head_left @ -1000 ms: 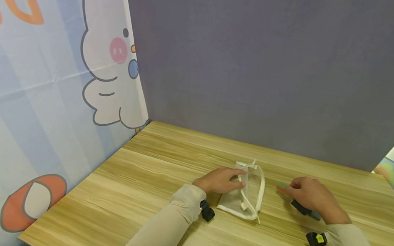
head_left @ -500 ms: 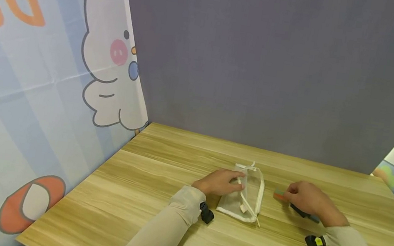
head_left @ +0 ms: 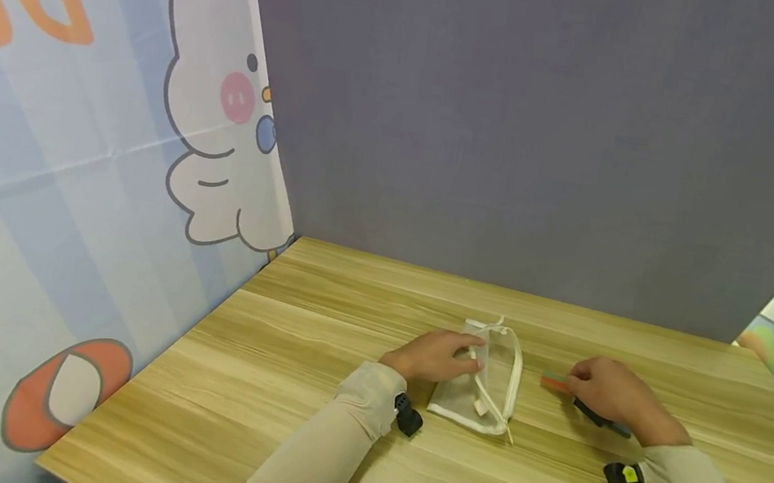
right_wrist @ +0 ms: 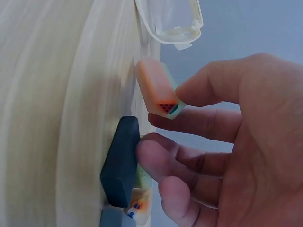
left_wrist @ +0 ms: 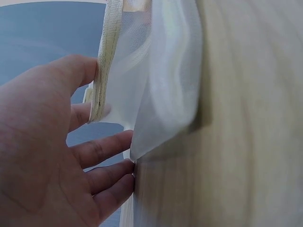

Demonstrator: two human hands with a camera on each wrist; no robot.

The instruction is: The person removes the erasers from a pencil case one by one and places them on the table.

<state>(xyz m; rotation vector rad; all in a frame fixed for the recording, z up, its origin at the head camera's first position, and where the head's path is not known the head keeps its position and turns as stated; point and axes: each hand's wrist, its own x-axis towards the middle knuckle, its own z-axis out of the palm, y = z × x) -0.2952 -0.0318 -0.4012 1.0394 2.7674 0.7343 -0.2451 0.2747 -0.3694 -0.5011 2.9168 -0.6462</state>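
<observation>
In the head view my left hand is at the opening of a white mesh zipper pouch lying on the table. Seen from the left wrist, thumb and index finger pinch the zippered edge, and the other fingers extend beside the mesh. My right hand, right of the pouch, pinches a small orange-and-green bar between thumb and index finger. A patterned tip shows on that bar's near end. Below the curled other fingers lies a dark block, partly hidden by the hand in the head view.
A greyish block and a small pale piece with orange and blue marks lie next to the dark block. The wooden table meets a grey panel behind and a printed cloth at left.
My right hand has lowered slightly and turned the orange-and-green bar, which it still pinches. My left hand keeps its hold on the pouch's edge.
</observation>
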